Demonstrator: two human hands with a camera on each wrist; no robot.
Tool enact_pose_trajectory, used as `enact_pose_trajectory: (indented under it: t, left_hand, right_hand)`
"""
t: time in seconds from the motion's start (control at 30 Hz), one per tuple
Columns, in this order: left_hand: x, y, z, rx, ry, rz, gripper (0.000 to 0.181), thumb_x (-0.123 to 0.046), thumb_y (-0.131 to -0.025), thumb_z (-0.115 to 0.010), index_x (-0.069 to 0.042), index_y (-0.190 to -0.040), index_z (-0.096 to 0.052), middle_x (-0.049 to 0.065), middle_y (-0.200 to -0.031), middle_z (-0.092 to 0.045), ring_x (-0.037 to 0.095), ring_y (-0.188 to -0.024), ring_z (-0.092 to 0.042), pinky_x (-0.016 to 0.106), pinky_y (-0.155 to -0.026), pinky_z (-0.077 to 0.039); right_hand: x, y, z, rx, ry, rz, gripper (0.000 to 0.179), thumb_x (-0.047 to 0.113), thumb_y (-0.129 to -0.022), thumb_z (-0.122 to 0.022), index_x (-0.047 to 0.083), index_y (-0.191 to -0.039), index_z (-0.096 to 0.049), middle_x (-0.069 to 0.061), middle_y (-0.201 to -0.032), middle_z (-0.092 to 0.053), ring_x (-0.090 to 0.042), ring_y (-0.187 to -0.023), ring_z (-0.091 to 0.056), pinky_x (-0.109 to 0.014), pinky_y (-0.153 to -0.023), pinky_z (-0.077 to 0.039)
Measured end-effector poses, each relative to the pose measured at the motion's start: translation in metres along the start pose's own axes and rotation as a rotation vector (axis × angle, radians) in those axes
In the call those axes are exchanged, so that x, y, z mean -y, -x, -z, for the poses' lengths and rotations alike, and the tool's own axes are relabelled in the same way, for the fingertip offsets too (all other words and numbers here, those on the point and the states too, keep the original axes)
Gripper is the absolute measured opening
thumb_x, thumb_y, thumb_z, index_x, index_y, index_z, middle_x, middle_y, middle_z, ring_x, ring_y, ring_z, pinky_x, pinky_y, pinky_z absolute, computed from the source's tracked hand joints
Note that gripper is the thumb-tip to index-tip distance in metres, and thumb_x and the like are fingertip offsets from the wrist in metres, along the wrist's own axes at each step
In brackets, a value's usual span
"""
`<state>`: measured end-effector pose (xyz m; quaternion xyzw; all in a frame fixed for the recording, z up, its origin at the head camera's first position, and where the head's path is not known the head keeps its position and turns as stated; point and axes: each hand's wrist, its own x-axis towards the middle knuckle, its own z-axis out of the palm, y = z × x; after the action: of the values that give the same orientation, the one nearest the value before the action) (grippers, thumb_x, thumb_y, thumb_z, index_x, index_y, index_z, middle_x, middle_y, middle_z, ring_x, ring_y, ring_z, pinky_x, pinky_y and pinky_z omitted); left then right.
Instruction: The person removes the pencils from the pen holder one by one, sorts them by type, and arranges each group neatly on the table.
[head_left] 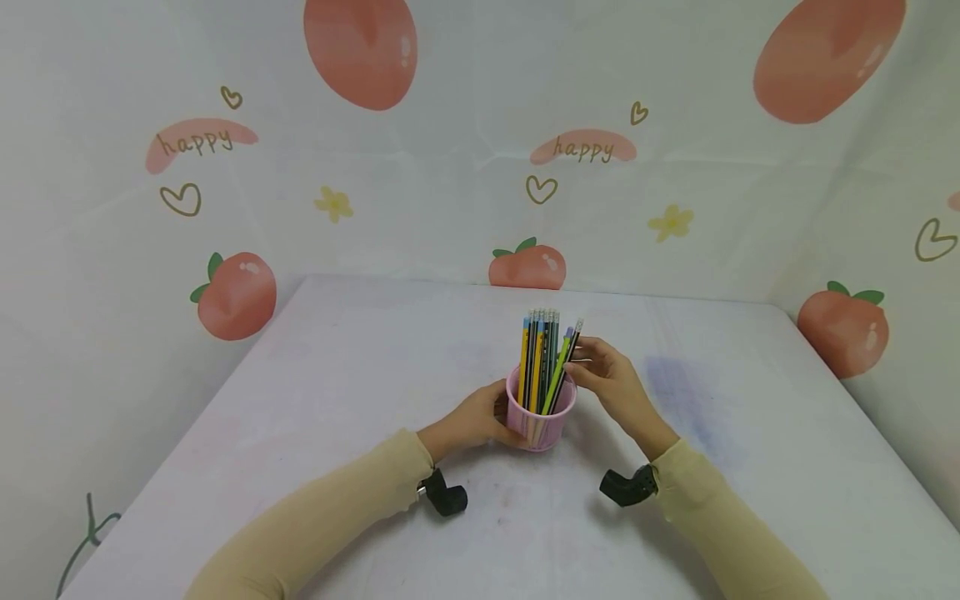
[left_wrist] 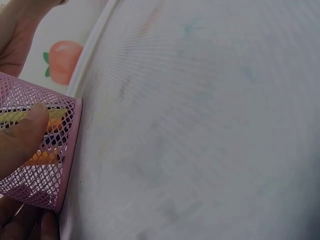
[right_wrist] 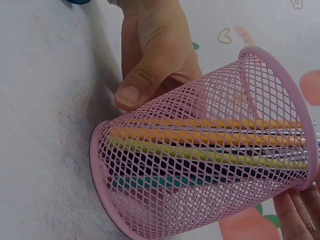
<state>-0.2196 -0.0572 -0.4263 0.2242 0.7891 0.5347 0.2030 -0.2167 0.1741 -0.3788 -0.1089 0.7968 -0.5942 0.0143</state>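
A pink mesh pencil cup (head_left: 553, 432) stands upright on the table, holding several pencils (head_left: 536, 358) in yellow, black and dark green. My left hand (head_left: 474, 421) grips the cup from its left side, its thumb across the front of the mesh (left_wrist: 25, 185). At the right of the rim, my right hand (head_left: 611, 383) has its thumb and fingers about a black pencil (head_left: 576, 332) that leans right inside the cup. Beside that pencil tilts a lime-green one (head_left: 557, 375). Some right fingertips are hidden behind the pencils.
The white tabletop (head_left: 360, 358) reaches back to a pale curtain (head_left: 450, 200) printed with fruit, hearts and flowers. A black wrist device (head_left: 442, 493) sits by the left cuff, another (head_left: 628, 486) by the right. A dark green cord (head_left: 92, 533) hangs at the far left.
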Motion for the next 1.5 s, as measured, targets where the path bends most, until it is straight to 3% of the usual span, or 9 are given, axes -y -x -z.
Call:
enact_pose_trajectory:
  t: [0.17, 0.5, 0.9, 1.5]
  left_hand:
    - [-0.0005, -0.0005, 0.0017, 0.01, -0.004, 0.018, 0.091, -0.004, -0.071, -0.084, -0.014, -0.148, -0.037, 0.005, -0.14, -0.054, 0.022, -0.13, -0.05, 0.04, -0.111, -0.039]
    - [0.0044, -0.0015, 0.002, 0.018, 0.014, 0.015, 0.092, -0.004, -0.072, -0.083, -0.014, -0.149, -0.035, 0.005, -0.143, -0.05, 0.024, -0.133, -0.047, 0.041, -0.113, -0.037]
    - [0.0041, -0.0013, 0.0028, 0.018, 0.011, 0.007, 0.09, 0.0, -0.07, -0.083, -0.006, -0.147, -0.036, 0.009, -0.143, -0.051, 0.026, -0.132, -0.048, 0.04, -0.113, -0.037]
    - [0.0039, 0.0002, 0.0017, 0.013, 0.029, 0.014, 0.09, -0.003, -0.071, -0.083, -0.01, -0.147, -0.036, 0.007, -0.143, -0.051, 0.025, -0.134, -0.046, 0.041, -0.114, -0.036]
  right_hand:
    - [0.0006, 0.0004, -0.0005, -0.004, 0.018, -0.011, 0.043, 0.012, -0.094, -0.063, 0.0, -0.133, -0.05, -0.023, -0.123, -0.059, -0.018, -0.103, -0.062, -0.022, -0.085, -0.055]
    - [0.0016, 0.002, -0.0012, -0.007, 0.005, -0.009, 0.041, 0.014, -0.094, -0.062, -0.002, -0.13, -0.051, -0.022, -0.117, -0.06, -0.003, -0.093, -0.062, -0.021, -0.085, -0.055]
    - [0.0003, 0.0018, -0.0019, -0.022, 0.0, -0.004, 0.037, 0.01, -0.094, -0.063, -0.002, -0.127, -0.052, -0.019, -0.112, -0.061, -0.003, -0.09, -0.062, -0.021, -0.083, -0.055]
    - [-0.0038, 0.0049, -0.0059, -0.06, -0.058, 0.013, 0.033, 0.012, -0.093, -0.064, -0.003, -0.12, -0.054, -0.018, -0.115, -0.06, -0.004, -0.094, -0.063, -0.022, -0.085, -0.055]
